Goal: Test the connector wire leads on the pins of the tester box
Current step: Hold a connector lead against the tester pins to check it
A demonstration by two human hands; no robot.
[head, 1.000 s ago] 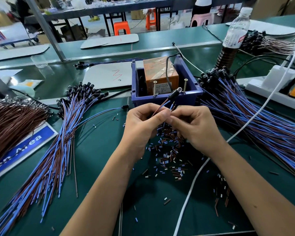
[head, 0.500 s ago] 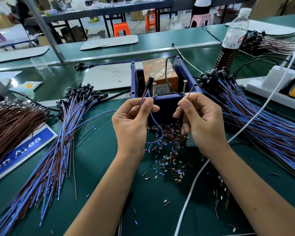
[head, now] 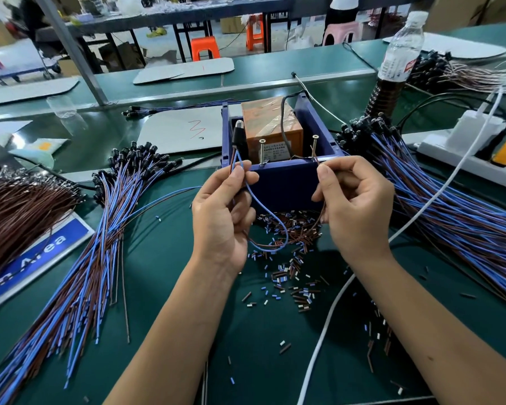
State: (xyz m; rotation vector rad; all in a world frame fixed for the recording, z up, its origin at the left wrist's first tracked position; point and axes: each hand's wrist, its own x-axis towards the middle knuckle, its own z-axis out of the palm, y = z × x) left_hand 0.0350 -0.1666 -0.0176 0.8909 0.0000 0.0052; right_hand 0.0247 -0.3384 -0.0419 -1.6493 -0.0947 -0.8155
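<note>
Pinching the blue and brown leads just under the black barrel connector (head: 239, 137), my left hand (head: 222, 217) holds it upright at the near left corner of the dark blue plastic tester box (head: 284, 182). My right hand (head: 354, 206) has its fingers closed on the brown lead's end beside the right screw pin (head: 314, 147) on the front rim; I cannot tell if it touches. Between my hands the blue lead (head: 270, 220) droops over cut insulation bits (head: 289, 276) on the green tabletop (head: 164, 258). Wire bundles crowd both sides: left bundle (head: 100, 252), right bundle (head: 456, 206).
</note>
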